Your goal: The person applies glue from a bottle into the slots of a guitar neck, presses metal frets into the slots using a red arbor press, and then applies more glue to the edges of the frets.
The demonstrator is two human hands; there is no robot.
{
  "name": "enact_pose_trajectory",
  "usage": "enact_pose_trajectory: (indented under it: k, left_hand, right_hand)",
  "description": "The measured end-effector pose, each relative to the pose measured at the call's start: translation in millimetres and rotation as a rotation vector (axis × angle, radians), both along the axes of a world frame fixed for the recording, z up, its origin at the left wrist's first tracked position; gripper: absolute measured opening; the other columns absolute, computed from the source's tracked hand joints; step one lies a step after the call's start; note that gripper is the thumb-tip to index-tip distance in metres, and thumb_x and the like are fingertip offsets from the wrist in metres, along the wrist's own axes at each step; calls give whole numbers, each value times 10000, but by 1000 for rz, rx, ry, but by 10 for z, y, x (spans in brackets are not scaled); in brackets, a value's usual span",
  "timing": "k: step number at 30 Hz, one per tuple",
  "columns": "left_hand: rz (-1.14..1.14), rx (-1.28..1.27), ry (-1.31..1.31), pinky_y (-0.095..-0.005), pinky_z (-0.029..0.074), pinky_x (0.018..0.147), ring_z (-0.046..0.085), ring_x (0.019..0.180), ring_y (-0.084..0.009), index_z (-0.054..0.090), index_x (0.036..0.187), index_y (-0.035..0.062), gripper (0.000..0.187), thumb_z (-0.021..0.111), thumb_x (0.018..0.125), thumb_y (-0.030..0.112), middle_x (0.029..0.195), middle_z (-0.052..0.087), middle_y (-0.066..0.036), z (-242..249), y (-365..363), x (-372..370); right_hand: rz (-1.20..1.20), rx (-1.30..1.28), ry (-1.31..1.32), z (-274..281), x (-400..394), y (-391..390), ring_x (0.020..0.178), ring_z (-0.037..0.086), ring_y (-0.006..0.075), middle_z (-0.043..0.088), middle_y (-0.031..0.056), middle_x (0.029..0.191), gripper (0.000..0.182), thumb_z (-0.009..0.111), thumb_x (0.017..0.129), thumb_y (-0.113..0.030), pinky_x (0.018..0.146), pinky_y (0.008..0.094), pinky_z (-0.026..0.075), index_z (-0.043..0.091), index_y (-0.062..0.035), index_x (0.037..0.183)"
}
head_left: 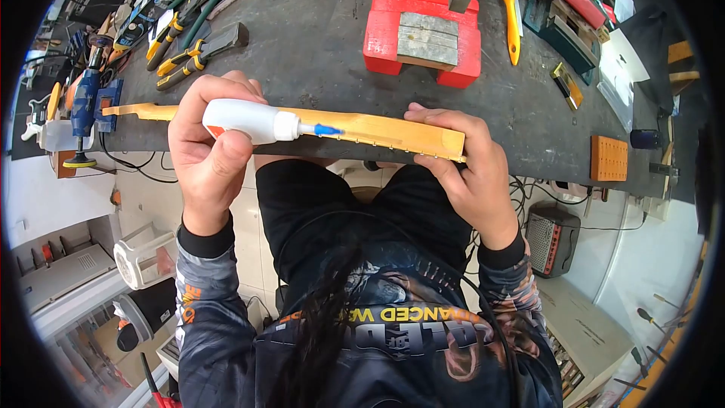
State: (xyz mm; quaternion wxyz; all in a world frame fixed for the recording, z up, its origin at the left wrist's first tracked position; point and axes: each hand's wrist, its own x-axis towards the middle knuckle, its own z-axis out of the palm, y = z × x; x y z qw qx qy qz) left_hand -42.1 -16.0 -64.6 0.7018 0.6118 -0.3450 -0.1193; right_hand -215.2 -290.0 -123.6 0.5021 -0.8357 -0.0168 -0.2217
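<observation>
A long, pale wooden guitar neck (430,135) lies crosswise over the bench's near edge, small metal fret ends dotting its lower side. Around its wide right end, my right hand (476,162) is closed, fingers on top and thumb beneath. My left hand (208,136) grips a white glue bottle (245,121), tipped on its side with the thumb pressed against it. The bottle's blue nozzle tip (328,130) points right and overlaps the neck's edge in this view. Behind my left hand, part of the neck is hidden; its narrow end reaches toward a blue clamp (87,102).
A red vise (423,30) stands at the back of the dark workbench (302,45). A hammer (219,41) and several pliers lie at the left. On the right are a yellow-handled knife (511,30) and a drilled wooden block (609,159). Cables hang below the bench.
</observation>
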Motion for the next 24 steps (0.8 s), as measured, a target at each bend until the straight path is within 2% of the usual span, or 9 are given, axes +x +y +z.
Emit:
enact_pose_trajectory:
  k: [4, 12, 24]
  left_hand:
    - [-3, 6, -12, -330, 442, 808, 570, 908, -177, 651, 1118, -6, 562, 885, 943, 474, 970, 671, -92, 1, 12, -3]
    - [15, 48, 3, -309, 449, 726, 587, 823, -173, 645, 1053, -7, 442, 902, 925, 329, 900, 685, -106, 32, -24, -35]
    - [8, 81, -27, -300, 441, 711, 576, 798, -158, 642, 1029, -2, 398, 886, 925, 295, 885, 672, -100, 37, -29, -23]
  right_hand:
    - [2, 22, -13, -26, 8, 2, 1251, 756, 347, 787, 132, 1319, 468, 868, 913, -110, 976, 406, 617, 636, -60, 1316]
    - [13, -7, -41, -58, 15, -15, 1242, 759, 351, 785, 134, 1319, 470, 866, 920, -121, 973, 406, 619, 626, -61, 1320]
    - [12, -5, -40, -51, 22, -12, 1232, 761, 355, 783, 137, 1317, 466, 868, 917, -125, 974, 413, 622, 631, -65, 1313]
